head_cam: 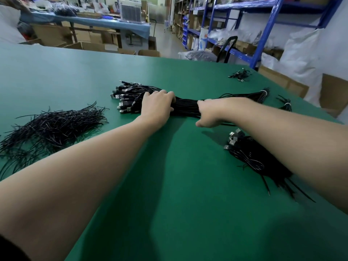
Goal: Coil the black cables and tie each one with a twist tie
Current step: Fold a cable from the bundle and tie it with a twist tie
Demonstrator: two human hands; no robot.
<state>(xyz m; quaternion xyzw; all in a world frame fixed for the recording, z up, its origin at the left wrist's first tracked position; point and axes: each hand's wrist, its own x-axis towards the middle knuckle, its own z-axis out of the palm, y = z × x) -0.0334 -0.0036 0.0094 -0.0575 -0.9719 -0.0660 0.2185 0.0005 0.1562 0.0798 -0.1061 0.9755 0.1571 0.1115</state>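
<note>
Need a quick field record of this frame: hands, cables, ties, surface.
surface: green table mat
main item: thick bundle of black USB cables, lying across the mat
left hand: grips the bundle near its plug end
right hand: grips the bundle's middle
twist ties: loose pile of thin black twist ties, left side
other cables: smaller black cable heap under right forearm

Green table point(169, 185); blue shelving point(264, 40) right; cardboard boxes point(47, 34) beyond far edge.

green table point(75, 76), blue shelving point(267, 25) right, cardboard boxes point(50, 34) behind, pale floor point(165, 36).
</note>
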